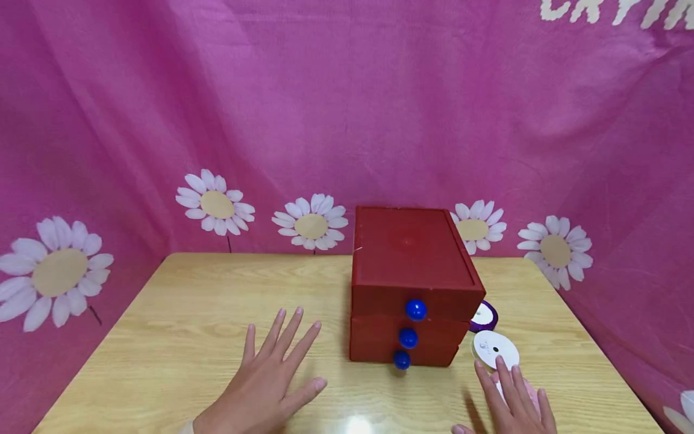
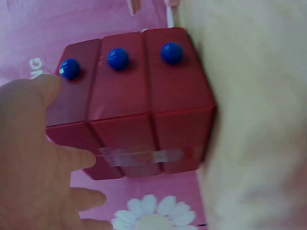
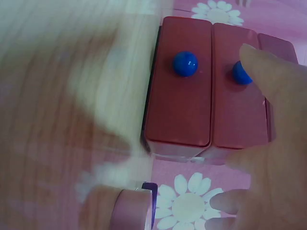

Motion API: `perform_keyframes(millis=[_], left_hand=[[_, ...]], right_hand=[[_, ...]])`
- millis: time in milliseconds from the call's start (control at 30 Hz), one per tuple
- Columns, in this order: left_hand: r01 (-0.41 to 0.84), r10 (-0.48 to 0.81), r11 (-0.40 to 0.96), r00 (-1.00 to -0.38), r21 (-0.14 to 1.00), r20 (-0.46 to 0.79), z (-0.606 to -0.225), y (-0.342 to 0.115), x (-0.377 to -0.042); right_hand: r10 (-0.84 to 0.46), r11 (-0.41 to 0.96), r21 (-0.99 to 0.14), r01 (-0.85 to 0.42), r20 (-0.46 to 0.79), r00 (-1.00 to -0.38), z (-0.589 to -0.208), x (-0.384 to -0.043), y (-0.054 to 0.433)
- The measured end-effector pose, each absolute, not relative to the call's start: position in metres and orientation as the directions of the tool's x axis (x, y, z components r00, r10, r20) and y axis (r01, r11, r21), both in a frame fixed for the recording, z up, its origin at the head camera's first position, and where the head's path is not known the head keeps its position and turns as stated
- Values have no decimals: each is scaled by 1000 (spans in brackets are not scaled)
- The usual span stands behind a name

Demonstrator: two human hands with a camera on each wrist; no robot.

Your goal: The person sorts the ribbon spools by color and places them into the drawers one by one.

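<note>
A red three-drawer box (image 1: pixel 412 247) stands on the table, its front facing me and every drawer closed. Each drawer has a round blue knob: a top knob (image 1: pixel 415 310), a middle knob (image 1: pixel 408 338) and a bottom knob (image 1: pixel 402 360). My left hand (image 1: pixel 262 386) hovers at the box's front left, fingers spread and holding nothing. On the other side, my right hand (image 1: pixel 515 407) has its fingers extended and overlaps a pink ribbon spool (image 1: pixel 530 392) in the head view. Just beyond its fingertips lies a white ribbon spool (image 1: pixel 503 348).
Behind the white spool, a purple-edged spool (image 1: pixel 484 328) sits against the box's right side. Clear tape (image 2: pixel 168 155) runs along the box's left side in the left wrist view. A pink cloth (image 1: pixel 260 120) with daisies surrounds the wooden table (image 1: pixel 217 295).
</note>
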State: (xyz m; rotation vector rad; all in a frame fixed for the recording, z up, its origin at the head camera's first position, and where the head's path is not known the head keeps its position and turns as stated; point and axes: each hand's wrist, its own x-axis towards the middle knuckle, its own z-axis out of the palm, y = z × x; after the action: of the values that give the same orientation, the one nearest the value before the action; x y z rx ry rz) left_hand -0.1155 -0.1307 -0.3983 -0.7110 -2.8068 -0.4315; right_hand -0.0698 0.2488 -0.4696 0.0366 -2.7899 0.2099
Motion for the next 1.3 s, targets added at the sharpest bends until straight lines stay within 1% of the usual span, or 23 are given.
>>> perform_keyframes(millis=[100, 267, 400, 467, 567, 633, 733, 933, 1067, 1200, 1300], left_hand=[[530, 463, 821, -836, 211, 294, -382, -134, -123], [613, 537, 755, -782, 234, 316, -356, -137, -145], [696, 614, 667, -716, 265, 332, -340, -139, -172], [726, 646, 627, -688, 282, 331, -333, -138, -187], [752, 679, 578, -659, 317, 325, -323, -135, -208], [761, 691, 558, -647, 332, 322, -319, -131, -221], [769, 700, 540, -636, 343, 324, -315, -123, -239], [764, 699, 526, -639, 373, 322, -311, -107, -267], [762, 691, 518, -641, 389, 333, -309, -101, -281], [775, 691, 518, -629, 363, 357, -307, -94, -294], [799, 705, 503, -600, 329, 379, -306, -85, -304]], right_hand=[[-6, 985, -164, -60, 314, -950, -462, -72, 246], [-36, 970, -215, -117, 350, -936, -447, -75, 242], [-71, 940, -284, -187, 375, -924, -431, -79, 242], [-96, 925, -301, -232, 406, -909, -424, -82, 241], [-141, 904, -287, -318, 502, -853, -415, -87, 238], [-173, 897, -246, -368, 570, -803, -411, -90, 237], [-203, 883, -217, -417, 624, -755, -406, -93, 235], [-208, 866, -232, -444, 640, -740, -396, -94, 227], [-249, 851, -198, -487, 664, -705, -392, -97, 221], [-292, 826, -172, -537, 684, -668, -388, -102, 214], [-295, 819, -175, -546, 688, -663, -383, -106, 208]])
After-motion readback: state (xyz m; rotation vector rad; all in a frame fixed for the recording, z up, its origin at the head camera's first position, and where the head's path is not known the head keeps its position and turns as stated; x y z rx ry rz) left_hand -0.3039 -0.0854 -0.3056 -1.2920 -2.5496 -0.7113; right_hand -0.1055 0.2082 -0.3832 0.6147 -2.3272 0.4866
